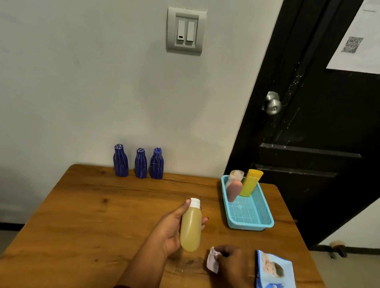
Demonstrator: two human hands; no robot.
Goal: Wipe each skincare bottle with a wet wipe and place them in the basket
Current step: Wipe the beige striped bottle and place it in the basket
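Across a wooden table, left of the blue basket where two bottles already stand, a person's left hand grips an amber bottle. The right hand, nearer the camera than the basket, pinches a crumpled wet wipe. Wiping looks to be in hand, and next the wipe must meet the bottle.

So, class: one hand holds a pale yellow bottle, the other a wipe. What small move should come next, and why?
Probably move the right hand with its wet wipe over to the pale yellow bottle and start wiping: the left hand grips the bottle, and the wipe sits apart from it.
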